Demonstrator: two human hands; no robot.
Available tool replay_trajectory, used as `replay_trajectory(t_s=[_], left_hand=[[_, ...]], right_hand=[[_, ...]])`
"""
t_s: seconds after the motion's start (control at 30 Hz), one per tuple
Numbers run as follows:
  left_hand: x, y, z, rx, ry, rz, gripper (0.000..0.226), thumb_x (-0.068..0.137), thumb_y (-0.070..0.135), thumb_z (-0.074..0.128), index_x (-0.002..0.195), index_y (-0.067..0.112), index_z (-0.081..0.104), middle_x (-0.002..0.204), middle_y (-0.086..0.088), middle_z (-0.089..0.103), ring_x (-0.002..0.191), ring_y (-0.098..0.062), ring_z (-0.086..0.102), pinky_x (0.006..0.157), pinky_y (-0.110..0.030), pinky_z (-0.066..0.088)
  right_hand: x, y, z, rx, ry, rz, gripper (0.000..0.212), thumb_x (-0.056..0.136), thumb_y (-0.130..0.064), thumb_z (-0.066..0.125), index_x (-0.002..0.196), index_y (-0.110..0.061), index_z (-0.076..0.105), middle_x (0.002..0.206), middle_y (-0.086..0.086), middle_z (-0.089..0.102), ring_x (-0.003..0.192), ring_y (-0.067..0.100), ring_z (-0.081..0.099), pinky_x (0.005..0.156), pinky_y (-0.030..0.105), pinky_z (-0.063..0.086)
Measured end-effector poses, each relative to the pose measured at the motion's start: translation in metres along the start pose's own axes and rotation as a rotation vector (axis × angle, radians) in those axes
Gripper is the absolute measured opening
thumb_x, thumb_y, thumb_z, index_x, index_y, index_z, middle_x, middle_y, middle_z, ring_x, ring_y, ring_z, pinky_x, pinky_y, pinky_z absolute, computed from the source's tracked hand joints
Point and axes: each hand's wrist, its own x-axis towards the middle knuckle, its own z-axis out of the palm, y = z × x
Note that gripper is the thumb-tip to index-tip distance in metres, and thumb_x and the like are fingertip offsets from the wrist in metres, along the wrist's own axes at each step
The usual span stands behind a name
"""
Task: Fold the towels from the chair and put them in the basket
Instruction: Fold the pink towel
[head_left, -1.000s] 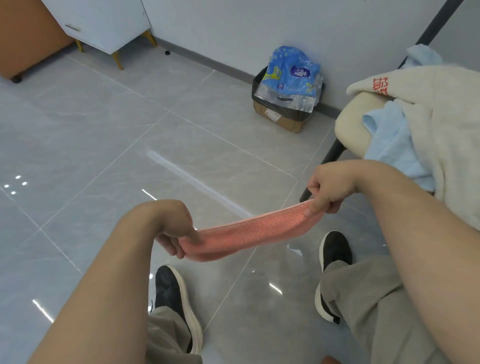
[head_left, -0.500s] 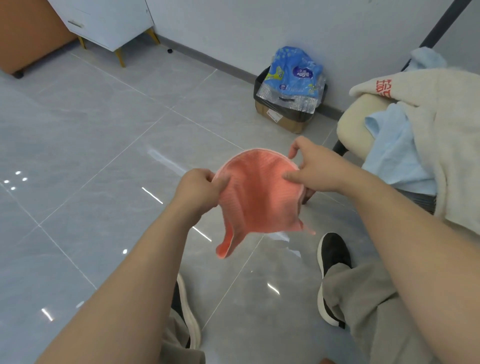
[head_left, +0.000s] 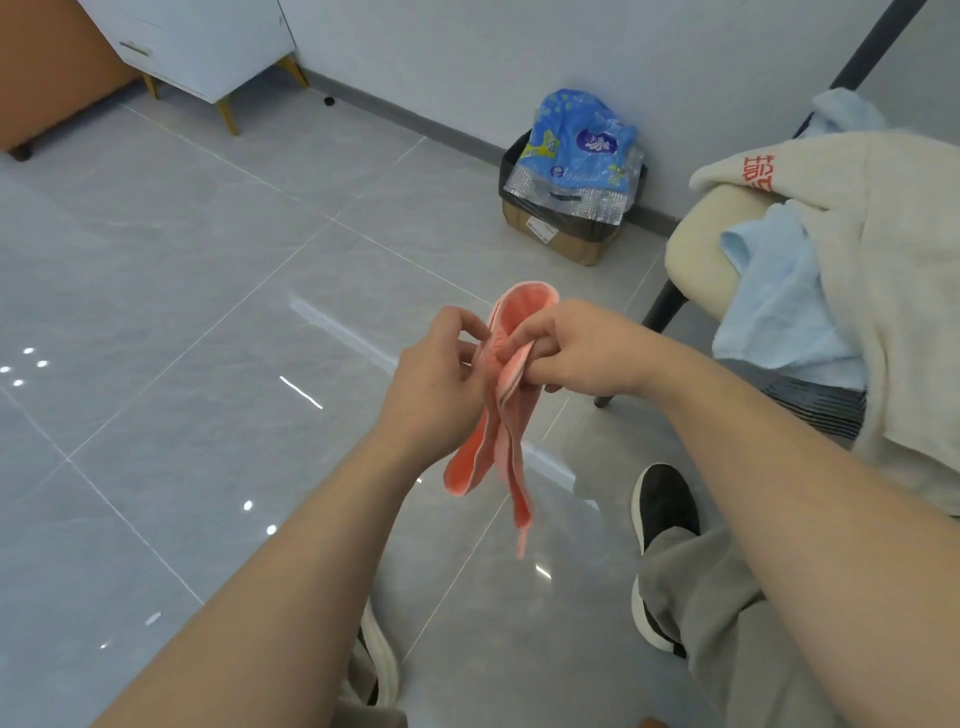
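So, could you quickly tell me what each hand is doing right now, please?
Left hand: closed, pinching the pink towel near its top.
Right hand: closed, gripping the same pink towel.

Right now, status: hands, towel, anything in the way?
Left hand and right hand both pinch the pink towel, bunched, hanging over the floor. Blue towel and cream towel lie on the chair. No basket in view.

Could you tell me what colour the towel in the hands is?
The towel is salmon pink; head view shows it best.
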Motion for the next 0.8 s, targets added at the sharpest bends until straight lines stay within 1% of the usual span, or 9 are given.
replay_trajectory(t_s=[0.07, 0.17, 0.3, 0.37, 0.47, 0.57, 0.63, 0.73, 0.8], left_hand=[[-0.002, 0.003, 0.000, 0.005, -0.006, 0.015, 0.005, 0.097, 0.025, 0.059, 0.099, 0.027, 0.056, 0.085, 0.007, 0.071, 0.072, -0.006, 0.068, 0.069, -0.032, 0.058], [-0.004, 0.006, 0.001, -0.033, -0.045, 0.008, 0.006, 0.090, 0.021, 0.061, 0.093, 0.027, 0.062, 0.078, 0.006, 0.070, 0.070, -0.015, 0.067, 0.069, -0.038, 0.058], [-0.005, 0.005, 0.001, -0.003, -0.083, 0.060, 0.031, 0.076, 0.032, 0.080, 0.099, 0.027, 0.059, 0.085, 0.010, 0.069, 0.073, -0.008, 0.067, 0.067, -0.030, 0.058], [-0.003, 0.001, 0.001, 0.056, -0.055, 0.088, 0.031, 0.077, 0.029, 0.081, 0.096, 0.028, 0.057, 0.085, 0.011, 0.068, 0.075, -0.005, 0.065, 0.068, -0.031, 0.056], [0.000, -0.003, -0.001, 0.096, -0.003, 0.141, 0.017, 0.085, 0.020, 0.071, 0.093, 0.026, 0.057, 0.079, 0.010, 0.066, 0.072, -0.006, 0.062, 0.069, -0.037, 0.052], [0.004, -0.006, -0.008, 0.135, 0.034, 0.152, 0.021, 0.087, 0.014, 0.064, 0.099, 0.027, 0.054, 0.080, 0.010, 0.066, 0.076, -0.008, 0.061, 0.070, -0.039, 0.051], [0.007, -0.011, -0.015, 0.191, 0.053, 0.131, 0.029, 0.087, 0.010, 0.058, 0.109, 0.028, 0.053, 0.086, 0.012, 0.067, 0.084, -0.013, 0.063, 0.074, -0.040, 0.052], [0.012, -0.020, -0.022, 0.329, 0.092, 0.054, 0.047, 0.082, 0.001, 0.049, 0.119, 0.029, 0.056, 0.098, 0.009, 0.068, 0.094, -0.020, 0.062, 0.078, -0.039, 0.052], [0.015, -0.024, -0.027, 0.397, 0.125, 0.003, 0.051, 0.074, -0.002, 0.044, 0.110, 0.029, 0.062, 0.097, 0.006, 0.067, 0.093, -0.023, 0.061, 0.074, -0.038, 0.052]], right_hand=[[0.002, 0.003, 0.002, -0.082, 0.052, -0.016, 0.015, 0.088, -0.026, 0.068, 0.102, -0.030, 0.073, 0.075, -0.010, 0.074, 0.078, 0.005, 0.069, 0.081, 0.036, 0.058], [0.004, 0.005, 0.004, -0.163, 0.112, -0.049, 0.012, 0.087, -0.033, 0.069, 0.092, -0.023, 0.073, 0.077, -0.005, 0.072, 0.078, 0.011, 0.068, 0.079, 0.041, 0.057], [0.004, 0.003, 0.004, -0.216, 0.135, -0.052, 0.021, 0.088, -0.038, 0.069, 0.090, -0.017, 0.072, 0.078, -0.002, 0.072, 0.076, 0.012, 0.068, 0.077, 0.042, 0.057], [0.003, 0.002, 0.003, -0.188, 0.094, -0.048, 0.023, 0.089, -0.041, 0.068, 0.088, -0.018, 0.069, 0.070, -0.004, 0.073, 0.069, 0.005, 0.068, 0.071, 0.033, 0.057], [0.001, 0.005, 0.003, -0.196, 0.006, 0.017, 0.026, 0.088, -0.044, 0.070, 0.084, -0.019, 0.065, 0.063, -0.006, 0.072, 0.056, 0.005, 0.068, 0.046, 0.016, 0.047], [0.002, 0.020, 0.000, -0.323, -0.015, 0.111, 0.026, 0.084, -0.045, 0.073, 0.090, -0.022, 0.063, 0.069, -0.004, 0.073, 0.060, 0.011, 0.070, 0.059, 0.030, 0.059], [0.002, 0.026, -0.005, -0.488, 0.041, 0.148, 0.024, 0.084, -0.045, 0.071, 0.096, -0.026, 0.064, 0.083, -0.005, 0.070, 0.076, 0.017, 0.067, 0.071, 0.040, 0.059], [0.000, 0.022, -0.007, -0.574, -0.009, 0.125, 0.020, 0.083, -0.044, 0.070, 0.089, -0.025, 0.067, 0.082, -0.007, 0.066, 0.082, 0.017, 0.061, 0.075, 0.039, 0.056], [0.002, 0.017, -0.004, -0.560, -0.033, 0.065, 0.024, 0.080, -0.048, 0.069, 0.084, -0.024, 0.070, 0.078, -0.007, 0.065, 0.078, 0.016, 0.061, 0.073, 0.037, 0.056]])
